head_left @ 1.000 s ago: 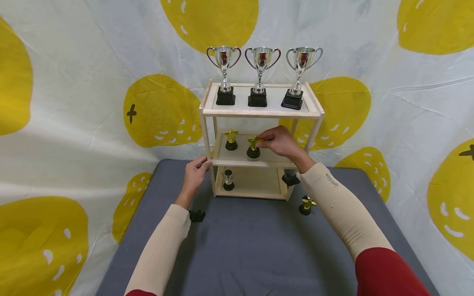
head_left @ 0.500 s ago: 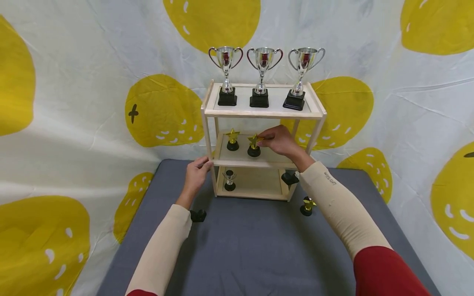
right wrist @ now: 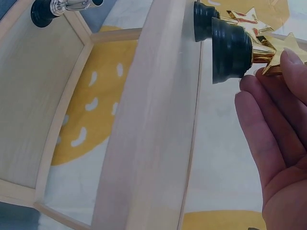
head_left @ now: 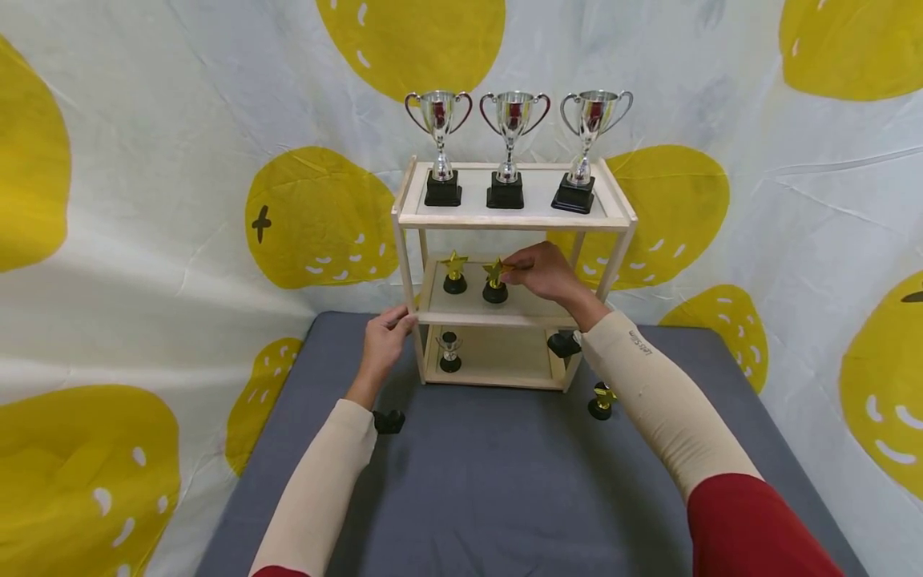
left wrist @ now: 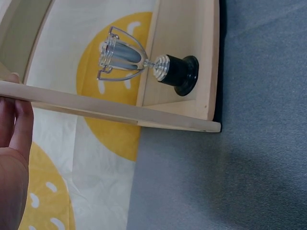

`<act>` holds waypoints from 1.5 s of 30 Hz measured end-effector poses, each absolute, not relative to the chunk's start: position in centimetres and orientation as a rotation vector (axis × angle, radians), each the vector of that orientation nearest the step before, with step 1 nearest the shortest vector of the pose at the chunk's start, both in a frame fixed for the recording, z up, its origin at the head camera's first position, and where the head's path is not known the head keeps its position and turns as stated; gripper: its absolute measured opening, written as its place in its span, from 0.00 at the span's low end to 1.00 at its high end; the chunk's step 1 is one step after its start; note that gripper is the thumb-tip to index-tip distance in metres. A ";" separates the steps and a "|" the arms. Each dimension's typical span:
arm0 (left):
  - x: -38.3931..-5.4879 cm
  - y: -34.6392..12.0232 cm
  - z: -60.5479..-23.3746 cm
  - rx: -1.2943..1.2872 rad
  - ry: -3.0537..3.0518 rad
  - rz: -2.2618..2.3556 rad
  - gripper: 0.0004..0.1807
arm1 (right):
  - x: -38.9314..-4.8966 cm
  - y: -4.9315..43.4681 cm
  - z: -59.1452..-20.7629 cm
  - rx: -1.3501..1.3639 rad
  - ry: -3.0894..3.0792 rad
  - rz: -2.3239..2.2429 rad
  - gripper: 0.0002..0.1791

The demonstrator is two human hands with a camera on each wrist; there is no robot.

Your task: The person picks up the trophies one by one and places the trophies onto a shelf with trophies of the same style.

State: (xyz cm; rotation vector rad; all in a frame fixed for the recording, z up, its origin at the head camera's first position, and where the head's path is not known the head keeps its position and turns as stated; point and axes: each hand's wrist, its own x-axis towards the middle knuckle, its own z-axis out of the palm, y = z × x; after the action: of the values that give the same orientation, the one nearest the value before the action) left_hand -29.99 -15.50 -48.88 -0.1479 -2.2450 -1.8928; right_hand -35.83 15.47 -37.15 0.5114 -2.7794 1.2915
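My right hand (head_left: pixel 546 276) pinches a gold star trophy (head_left: pixel 494 274) by its star, the black base close over the middle shelf (head_left: pixel 537 307). In the right wrist view, the thumb lies on the star and the fingers are beneath it. Beside it on the left stands another gold star trophy (head_left: pixel 455 266). My left hand (head_left: pixel 382 344) grips the left front post (left wrist: pixel 96 104) of the wooden rack between thumb and fingers. Below, a small silver cup trophy (left wrist: pixel 122 56) with a black base stands at the left of the bottom shelf (head_left: pixel 505 353).
Three large silver cup trophies, left (head_left: pixel 440 120), middle (head_left: pixel 513 120) and right (head_left: pixel 594 120), stand in a row on the top shelf (head_left: pixel 534 216). Right of the rack, a gold star trophy (head_left: pixel 601 401) stands on the grey cloth (head_left: pixel 469 473), near my right sleeve. A patterned curtain (head_left: pixel 180 200) hangs behind.
The star trophy in my right hand has shifted slightly back over the middle shelf. My left hand keeps its grip on the post.
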 end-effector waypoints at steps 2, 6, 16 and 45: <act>-30.0 -15.5 -48.8 -0.145 -2.243 -1.898 0.19 | -35.9 15.4 -37.1 0.508 -2.776 1.300 0.17; -30.0 -15.5 -48.7 -0.141 -2.250 -1.892 0.19 | -36.0 15.3 -37.1 0.499 -2.775 1.308 0.17; -30.1 -15.5 -49.0 -0.143 -2.260 -1.913 0.20 | -36.1 15.1 -37.3 0.468 -2.786 1.341 0.18; -30.2 -15.5 -49.1 -0.146 -2.249 -1.877 0.19 | -37.7 15.7 -38.2 0.408 -2.773 1.340 0.19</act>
State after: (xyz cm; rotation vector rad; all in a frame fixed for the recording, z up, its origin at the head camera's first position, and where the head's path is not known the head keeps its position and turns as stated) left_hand -30.21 -15.53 -49.07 -0.1460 -2.2492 -1.8771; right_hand -37.72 15.73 -38.18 0.4078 -2.7727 1.3405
